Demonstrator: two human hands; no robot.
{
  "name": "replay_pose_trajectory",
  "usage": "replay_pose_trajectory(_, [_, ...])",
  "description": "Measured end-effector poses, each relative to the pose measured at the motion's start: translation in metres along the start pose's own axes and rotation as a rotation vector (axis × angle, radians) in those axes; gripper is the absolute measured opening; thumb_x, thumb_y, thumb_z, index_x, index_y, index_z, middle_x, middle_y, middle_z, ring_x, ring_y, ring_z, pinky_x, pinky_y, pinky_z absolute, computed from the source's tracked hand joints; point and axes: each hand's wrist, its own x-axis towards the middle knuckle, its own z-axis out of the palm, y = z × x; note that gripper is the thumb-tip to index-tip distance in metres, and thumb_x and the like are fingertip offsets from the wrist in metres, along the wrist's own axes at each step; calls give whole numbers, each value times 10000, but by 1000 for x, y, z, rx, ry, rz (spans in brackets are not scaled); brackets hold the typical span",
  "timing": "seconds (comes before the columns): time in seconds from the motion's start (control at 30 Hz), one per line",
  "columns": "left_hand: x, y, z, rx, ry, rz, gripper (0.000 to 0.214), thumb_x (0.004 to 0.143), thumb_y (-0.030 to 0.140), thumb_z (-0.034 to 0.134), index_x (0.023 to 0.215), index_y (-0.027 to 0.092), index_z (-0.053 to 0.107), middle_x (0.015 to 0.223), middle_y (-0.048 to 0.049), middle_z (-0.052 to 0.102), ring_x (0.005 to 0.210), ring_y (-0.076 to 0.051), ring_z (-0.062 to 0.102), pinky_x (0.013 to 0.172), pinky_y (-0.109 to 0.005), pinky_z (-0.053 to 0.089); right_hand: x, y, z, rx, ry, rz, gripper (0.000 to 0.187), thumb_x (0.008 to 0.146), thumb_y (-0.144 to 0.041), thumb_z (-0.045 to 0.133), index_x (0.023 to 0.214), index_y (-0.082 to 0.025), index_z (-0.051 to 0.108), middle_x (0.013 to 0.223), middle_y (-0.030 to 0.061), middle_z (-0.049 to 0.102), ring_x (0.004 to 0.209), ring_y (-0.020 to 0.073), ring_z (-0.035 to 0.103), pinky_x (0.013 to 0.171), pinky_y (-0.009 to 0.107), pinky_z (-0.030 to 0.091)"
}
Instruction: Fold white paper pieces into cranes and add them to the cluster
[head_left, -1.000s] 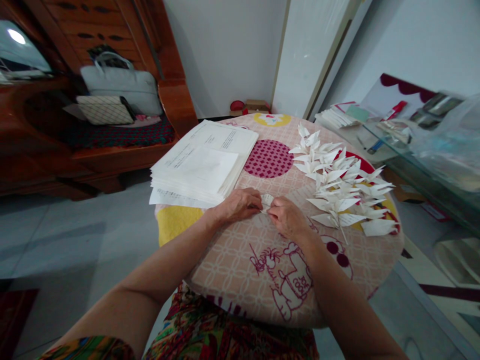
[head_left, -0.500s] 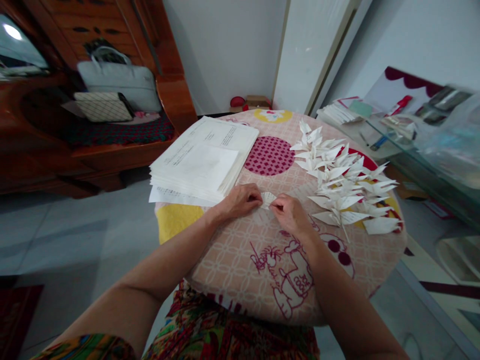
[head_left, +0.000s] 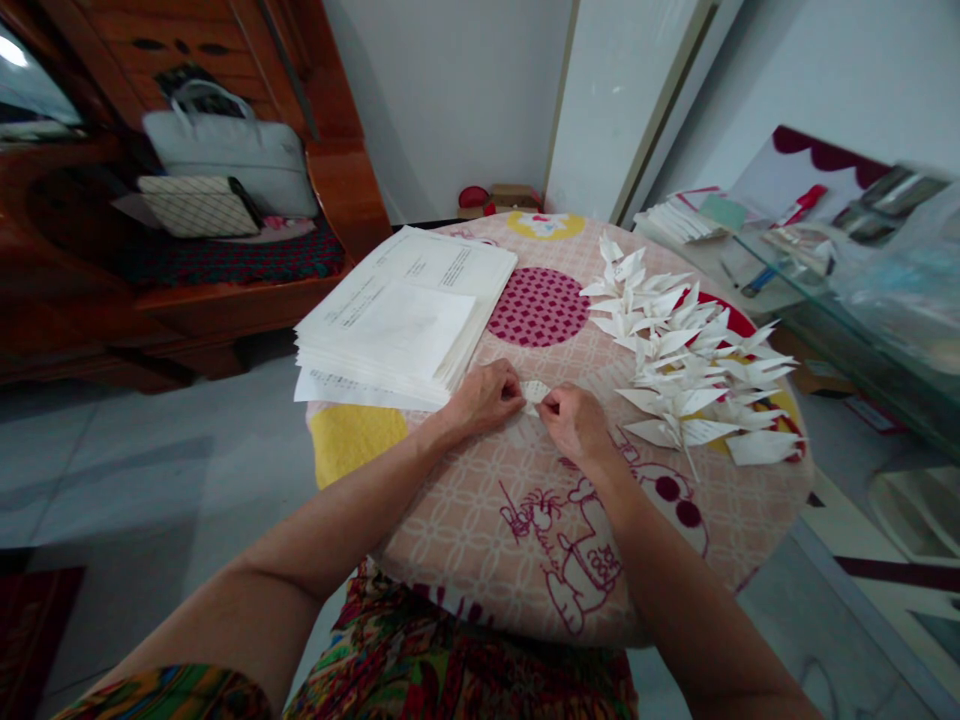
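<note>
A small folded piece of white paper [head_left: 534,391] lies on the round table [head_left: 480,520], which has a pink patterned cover. My left hand [head_left: 484,397] pinches its left side with curled fingers. My right hand [head_left: 574,423] pinches its right side, fingers pressed together. Most of the paper is hidden between the two hands. A thick stack of white sheets [head_left: 401,320] sits just beyond my left hand. A heap of several folded white paper cranes [head_left: 690,365] lies to the right of my right hand.
A wooden bench [head_left: 187,270] at the left carries a grey bag [head_left: 229,160] and a quilted pouch [head_left: 199,205]. A glass-topped shelf [head_left: 840,290] with papers and clutter stands at the right. Grey tiled floor [head_left: 135,470] spreads to the left of the table.
Both hands stay pinched on the small paper and have drawn a little closer together over it. The view has shifted slightly.
</note>
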Motion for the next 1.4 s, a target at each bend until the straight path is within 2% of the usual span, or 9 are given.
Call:
replay_pose_trajectory(0.2, [1, 2, 6, -82, -24, -44, 150, 840, 210, 618, 754, 148, 725, 954, -58, 665, 848, -163, 640, 817, -295, 518, 0, -1, -3, 14, -23, 11, 177, 884, -207, 618, 764, -157, 738, 837, 102, 727, 737, 187, 609, 661, 290, 379])
replay_pose_trajectory(0.4, [1, 1, 12, -96, -21, -25, 137, 839, 211, 636, 754, 151, 726, 959, -59, 652, 866, -169, 637, 847, -314, 524, -2, 9, -5, 161, -39, -72, 121, 861, -156, 637, 783, -150, 730, 854, 85, 715, 786, 178, 622, 721, 281, 414])
replay_pose_trajectory(0.6, [0, 3, 9, -83, -24, -29, 147, 832, 175, 619, 725, 152, 716, 942, -66, 656, 870, -176, 632, 856, -325, 523, -3, 13, -6, 230, -50, -108, 112, 833, -123, 636, 784, -157, 731, 830, 71, 711, 777, 175, 623, 723, 280, 423])
replay_pose_trajectory(1.03, [-1, 2, 9, -2, 30, -93, 159, 806, 222, 652, 667, 144, 664, 916, -70, 662, 820, -174, 623, 793, -320, 523, 0, 0, -1, 39, -11, 33, 152, 843, -182, 620, 754, -167, 742, 830, 99, 741, 736, 192, 624, 667, 291, 397])
replay_pose_trajectory(1.4, [-1, 1, 13, 75, 45, -82, 161, 819, 211, 644, 673, 146, 661, 912, -69, 655, 795, -166, 615, 762, -306, 521, 3, -3, -3, 21, -44, 64, 161, 839, -184, 616, 762, -162, 756, 790, 106, 754, 716, 192, 645, 646, 283, 406])
